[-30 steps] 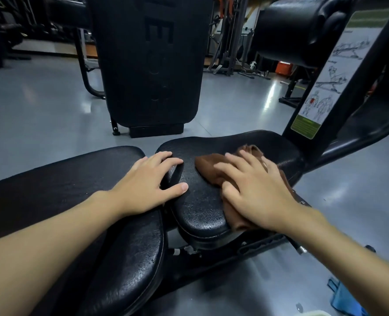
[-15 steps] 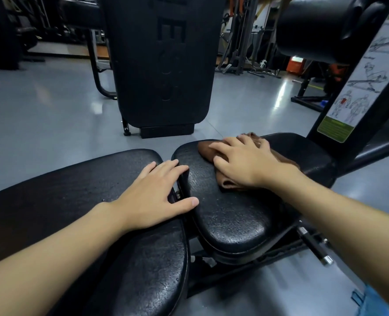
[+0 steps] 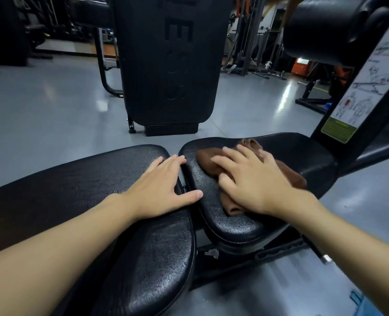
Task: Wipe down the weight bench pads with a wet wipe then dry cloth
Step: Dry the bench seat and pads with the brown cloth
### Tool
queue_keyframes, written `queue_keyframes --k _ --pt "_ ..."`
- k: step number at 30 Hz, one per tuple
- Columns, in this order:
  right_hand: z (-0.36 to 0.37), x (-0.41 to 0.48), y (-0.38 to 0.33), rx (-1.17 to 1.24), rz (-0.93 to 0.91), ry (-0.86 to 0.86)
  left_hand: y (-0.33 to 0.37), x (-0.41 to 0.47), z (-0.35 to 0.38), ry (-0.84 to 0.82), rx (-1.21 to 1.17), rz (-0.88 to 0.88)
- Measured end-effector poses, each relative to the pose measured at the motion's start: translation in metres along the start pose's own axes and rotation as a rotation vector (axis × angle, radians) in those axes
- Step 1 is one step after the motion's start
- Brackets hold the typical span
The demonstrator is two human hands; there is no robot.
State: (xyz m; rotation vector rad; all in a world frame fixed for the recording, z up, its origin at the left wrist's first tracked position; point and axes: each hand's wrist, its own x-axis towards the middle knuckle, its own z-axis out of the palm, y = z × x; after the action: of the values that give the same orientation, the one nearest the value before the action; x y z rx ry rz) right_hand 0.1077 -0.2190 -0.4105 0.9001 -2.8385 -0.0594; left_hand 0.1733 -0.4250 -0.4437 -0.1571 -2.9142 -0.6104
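Observation:
Two black textured bench pads lie side by side: a long back pad point(image 3: 79, 183) on the left and a smaller seat pad point(image 3: 303, 156) on the right. A brown cloth point(image 3: 208, 159) is spread on the seat pad. My right hand point(image 3: 250, 179) presses flat on the cloth with fingers spread. My left hand point(image 3: 159, 185) rests flat on the end of the long pad, its thumb reaching across the gap between the pads.
A tall black machine shroud point(image 3: 168, 62) stands on the grey floor just beyond the bench. A black upright with an exercise chart point(image 3: 359, 87) rises at the right, under a black roller pad point(image 3: 334, 26). Something blue point(image 3: 366, 304) lies on the floor at the lower right.
My right hand has slid the cloth back toward me across the seat pad after reaching the far edge. The left hand has stayed on the long pad.

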Motion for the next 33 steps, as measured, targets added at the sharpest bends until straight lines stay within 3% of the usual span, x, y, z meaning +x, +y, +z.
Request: queue_keyframes --k 4,8,23,27,33 --pt "-0.006 -0.069 0.001 -0.044 -0.032 -0.025 0.000 -0.002 -0.001 0.009 -0.050 -0.020" --pt "-0.008 -0.083 0.000 -0.041 -0.014 -0.042 -0.001 -0.003 0.000 0.023 -0.075 -0.009" --pt "0.008 0.138 -0.039 0.056 0.085 -0.232 -0.018 0.005 0.009 0.084 -0.096 0.045" --pt "0.010 0.105 -0.038 0.048 -0.005 -0.148 -0.018 0.005 0.009 0.109 -0.174 0.013" --pt "0.006 -0.014 -0.040 0.009 -0.086 0.017 -0.020 0.007 0.009 0.205 -0.319 -0.043"
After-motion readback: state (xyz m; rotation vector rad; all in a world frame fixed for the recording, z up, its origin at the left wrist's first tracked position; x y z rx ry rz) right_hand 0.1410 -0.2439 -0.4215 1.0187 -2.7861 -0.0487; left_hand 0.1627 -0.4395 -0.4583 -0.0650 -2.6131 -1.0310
